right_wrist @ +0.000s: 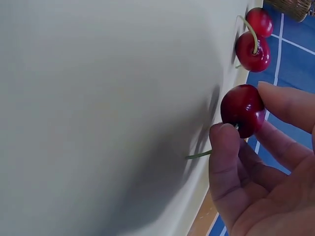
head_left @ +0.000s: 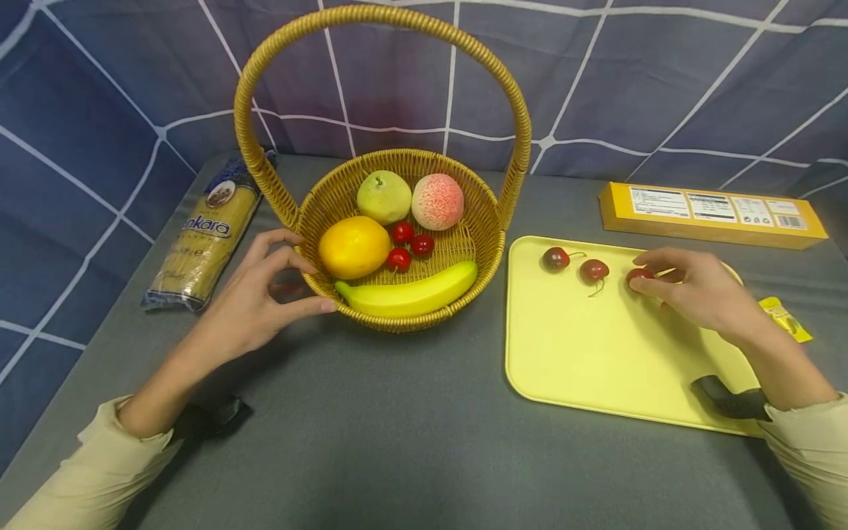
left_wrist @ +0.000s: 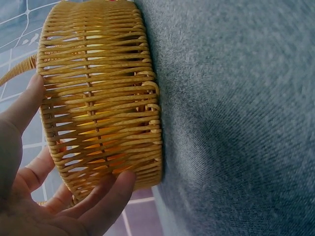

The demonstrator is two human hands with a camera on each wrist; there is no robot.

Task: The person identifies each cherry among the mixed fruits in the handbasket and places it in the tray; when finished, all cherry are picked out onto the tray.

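Note:
My left hand holds the left side of a round wicker basket, thumb at its front rim and fingers against its woven wall. Inside the basket are a yellow mango-like fruit, a green round fruit, a peach, a banana and three red cherries. Over a yellow tray, my right hand pinches a dark red cherry between thumb and fingertips; a green stem shows below it. Two stemmed cherries lie on the tray to its left.
The basket's tall handle arches above it. A pasta packet lies left of the basket. Behind the tray lies a long yellow box, and a small yellow sachet sits by the right forearm. A tile-patterned cloth hangs behind.

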